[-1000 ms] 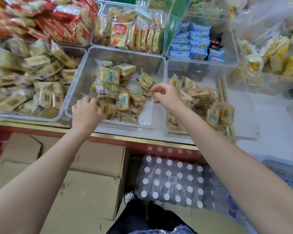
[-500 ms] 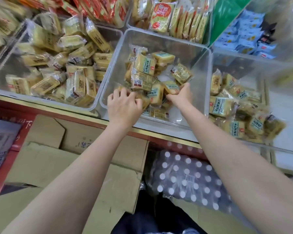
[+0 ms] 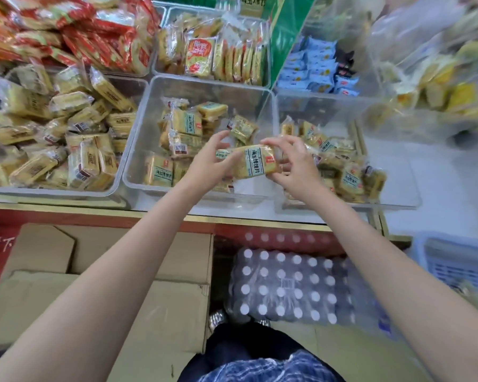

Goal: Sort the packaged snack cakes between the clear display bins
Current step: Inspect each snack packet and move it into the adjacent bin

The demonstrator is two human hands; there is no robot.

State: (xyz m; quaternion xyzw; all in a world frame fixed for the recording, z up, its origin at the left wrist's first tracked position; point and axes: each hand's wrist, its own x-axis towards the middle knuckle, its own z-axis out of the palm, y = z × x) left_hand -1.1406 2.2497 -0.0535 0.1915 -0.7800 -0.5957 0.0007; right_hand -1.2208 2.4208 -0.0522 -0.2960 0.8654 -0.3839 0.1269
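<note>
1. A packaged snack cake (image 3: 255,161) is held between both hands above the right edge of the middle clear bin (image 3: 138,172).
2. Its left end is gripped by the curled fingers of the left hand (image 3: 209,161).
3. Its right end is pinched by the right hand (image 3: 293,164), fingers bent.
4. More cakes lie in the right bin (image 3: 398,199) and the left bin (image 3: 113,186).

A shop: clear display bins (image 3: 138,150) of packaged snacks (image 3: 89,161), cartons (image 3: 160,299) and bottled water (image 3: 284,288) below.
</note>
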